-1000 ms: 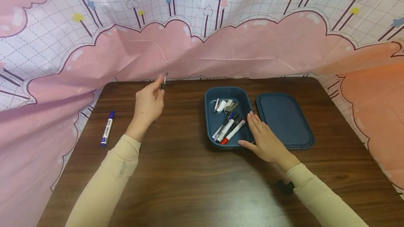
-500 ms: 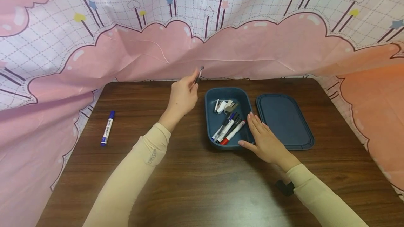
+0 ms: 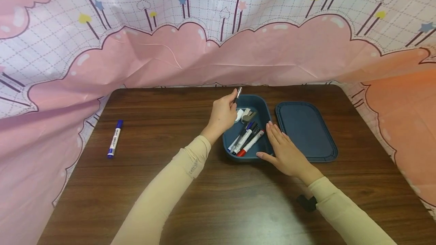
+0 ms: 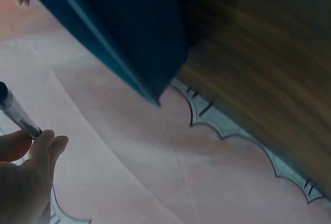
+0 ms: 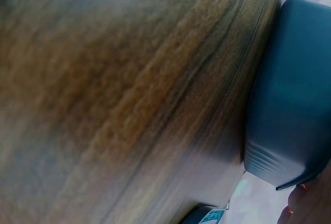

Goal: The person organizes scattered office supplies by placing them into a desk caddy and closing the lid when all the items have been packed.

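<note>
My left hand (image 3: 222, 115) pinches a slim pen (image 3: 239, 91) between thumb and fingers, over the left side of a dark blue plastic box (image 3: 261, 105). In the left wrist view the pen (image 4: 21, 114) has a clear barrel and points up and away from the fingertips. My right hand (image 3: 285, 149) rests with straight fingers along the box's right rim, thumb at its near corner. Inside the box lie several markers (image 3: 246, 139), one with a red cap, and small white and grey staplers (image 3: 248, 115). The left hand hides the box's left rim.
A blue-capped whiteboard marker (image 3: 115, 139) lies at the left on the brown wooden table (image 3: 143, 184). The matching dark blue lid (image 3: 306, 131) lies flat just right of the box. A pink patterned curtain (image 3: 265, 56) hangs behind the table.
My left hand has carried the pen rightward from the table's left side to above the box, and has come lower. The right hand stays on the box rim.
</note>
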Demonstrator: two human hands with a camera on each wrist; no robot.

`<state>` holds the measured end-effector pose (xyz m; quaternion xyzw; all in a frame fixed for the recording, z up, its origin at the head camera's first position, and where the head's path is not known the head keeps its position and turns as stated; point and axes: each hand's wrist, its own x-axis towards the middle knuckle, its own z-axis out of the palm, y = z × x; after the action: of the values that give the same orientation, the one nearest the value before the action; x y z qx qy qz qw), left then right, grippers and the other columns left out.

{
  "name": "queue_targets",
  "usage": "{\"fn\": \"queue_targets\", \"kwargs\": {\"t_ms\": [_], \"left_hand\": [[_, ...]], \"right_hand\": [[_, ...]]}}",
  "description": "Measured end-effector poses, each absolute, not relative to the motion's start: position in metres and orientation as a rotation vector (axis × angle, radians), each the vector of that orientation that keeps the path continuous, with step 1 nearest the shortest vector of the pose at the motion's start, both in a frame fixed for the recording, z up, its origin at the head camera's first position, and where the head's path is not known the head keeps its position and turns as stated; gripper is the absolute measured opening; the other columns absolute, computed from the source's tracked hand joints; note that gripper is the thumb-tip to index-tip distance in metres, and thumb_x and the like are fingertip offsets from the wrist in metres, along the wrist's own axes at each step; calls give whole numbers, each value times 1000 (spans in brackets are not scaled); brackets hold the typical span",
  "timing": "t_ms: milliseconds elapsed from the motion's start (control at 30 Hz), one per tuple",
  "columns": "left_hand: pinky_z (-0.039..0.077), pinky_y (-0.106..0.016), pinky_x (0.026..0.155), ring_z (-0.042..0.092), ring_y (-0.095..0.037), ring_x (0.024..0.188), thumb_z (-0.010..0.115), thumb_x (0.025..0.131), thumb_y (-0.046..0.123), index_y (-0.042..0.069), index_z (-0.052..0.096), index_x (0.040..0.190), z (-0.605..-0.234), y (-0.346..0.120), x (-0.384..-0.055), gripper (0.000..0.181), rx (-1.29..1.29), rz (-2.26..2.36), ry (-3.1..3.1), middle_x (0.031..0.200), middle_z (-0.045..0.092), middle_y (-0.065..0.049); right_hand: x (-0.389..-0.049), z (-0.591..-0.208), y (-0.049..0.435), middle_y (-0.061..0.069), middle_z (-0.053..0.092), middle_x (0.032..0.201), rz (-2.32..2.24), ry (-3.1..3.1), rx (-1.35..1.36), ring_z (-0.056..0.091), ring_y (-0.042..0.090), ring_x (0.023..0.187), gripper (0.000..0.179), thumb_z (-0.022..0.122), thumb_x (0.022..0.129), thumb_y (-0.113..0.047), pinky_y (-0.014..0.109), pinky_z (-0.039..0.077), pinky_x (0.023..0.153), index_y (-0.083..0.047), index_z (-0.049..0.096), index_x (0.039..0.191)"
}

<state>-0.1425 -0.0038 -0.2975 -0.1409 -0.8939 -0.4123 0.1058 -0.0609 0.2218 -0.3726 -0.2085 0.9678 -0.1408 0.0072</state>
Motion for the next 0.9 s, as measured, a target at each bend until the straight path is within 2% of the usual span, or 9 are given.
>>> {"fn": "queue_targets", "kwargs": {"t_ms": [67,233,367,500,900], "left_hand": [[50,-25,70,59,-15,77,51,88,3,9,46,134,-303,1,-143,46,-423,-1217,-2639,126,58,-9],[47,-23,64,56,-17,67,49,89,1,8,46,134,-314,10,-142,46,-414,-1242,-2659,124,59,-11],[52,-24,79,64,-16,93,50,89,1,8,46,134,-324,17,-140,46,-412,-1254,-2681,127,57,-11],[50,-30,91,57,-20,114,51,88,1,8,47,133,-333,23,-138,46,-423,-1230,-2713,127,57,-10],[47,-30,95,56,-19,115,51,88,2,9,49,132,-352,27,-138,46,-430,-1158,-2765,127,58,-7]], "right_hand": [[-61,-372,221,9,-1,156,-432,3028,-651,2,28,144,93,45,84,-63,55,19,110,-8,3,148],[-61,-372,220,8,-2,156,-419,3029,-644,1,26,144,94,44,84,-64,55,19,111,-10,2,148],[-61,-372,220,7,-3,156,-425,3026,-639,0,25,144,93,44,84,-64,54,17,111,-11,1,148],[-61,-372,220,8,-2,156,-425,3025,-637,0,25,144,93,44,84,-63,54,17,111,-10,2,148],[-61,-372,220,8,-2,156,-408,3023,-633,1,26,144,93,44,85,-63,54,18,111,-10,1,148]]}}
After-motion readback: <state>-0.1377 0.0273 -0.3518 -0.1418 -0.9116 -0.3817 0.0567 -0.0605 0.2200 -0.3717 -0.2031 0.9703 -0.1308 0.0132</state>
